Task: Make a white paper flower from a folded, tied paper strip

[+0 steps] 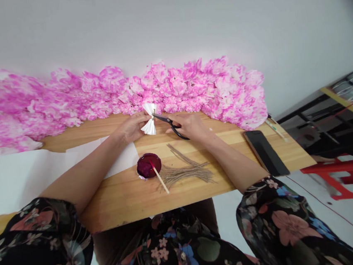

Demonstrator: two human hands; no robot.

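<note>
My left hand is closed on a white pleated paper bow, pinching it at its tied middle above the wooden table. My right hand grips black scissors by the handles. The blades point left and reach the bow's middle.
A long row of pink paper flowers lines the table's back edge against the wall. A dish of dark red dye with a stick sits near me, beside a bundle of brown twine pieces. White paper sheets lie left; a black phone lies right.
</note>
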